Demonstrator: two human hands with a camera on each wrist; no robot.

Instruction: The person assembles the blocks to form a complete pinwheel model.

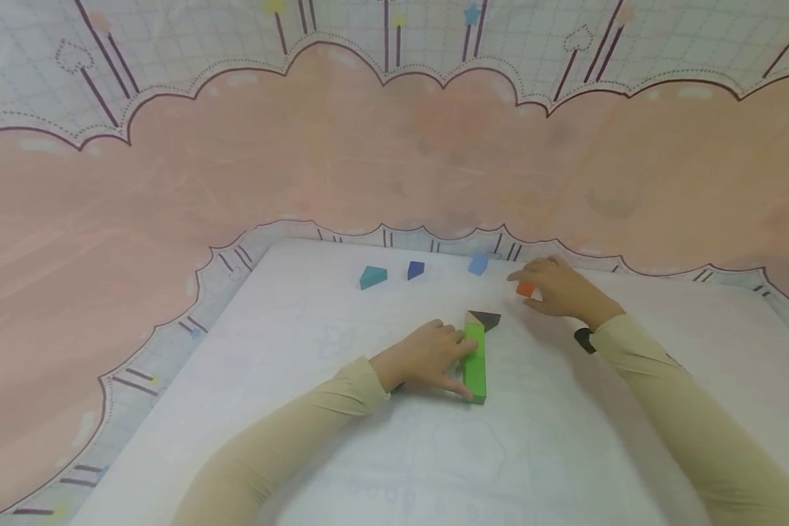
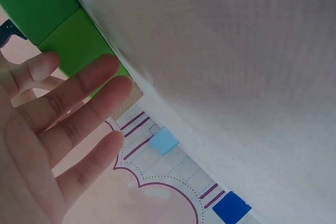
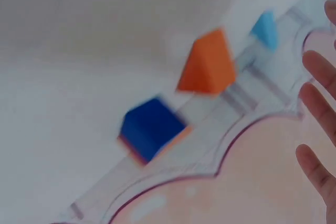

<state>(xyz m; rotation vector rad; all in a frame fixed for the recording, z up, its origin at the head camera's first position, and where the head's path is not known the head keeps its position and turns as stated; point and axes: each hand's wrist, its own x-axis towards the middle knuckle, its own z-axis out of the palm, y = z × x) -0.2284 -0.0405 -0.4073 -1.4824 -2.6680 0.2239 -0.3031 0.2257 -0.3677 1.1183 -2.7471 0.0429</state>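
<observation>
Two green blocks point(image 1: 475, 361) lie end to end in a row on the white surface. My left hand point(image 1: 430, 356) rests against the row with straight, spread fingers, the thumb close to its near end. In the left wrist view the fingertips point(image 2: 123, 85) overlap the green side. A bare-wood piece point(image 2: 128, 98) and a dark wedge point(image 1: 488, 320) are at the row's far end. Over an orange block point(image 1: 524, 289) reaches my right hand point(image 1: 552, 286). Its spread fingers show at the right edge of the right wrist view, apart from the orange wedge-shaped block there.
Along the back stand a teal wedge point(image 1: 372, 277), a dark blue block point(image 1: 416, 270) and a light blue block point(image 1: 478, 264). Another dark blue block point(image 3: 152, 129) sits near the orange one. A patterned cloth point(image 1: 368, 161) in pink and white borders the white surface point(image 1: 289, 292).
</observation>
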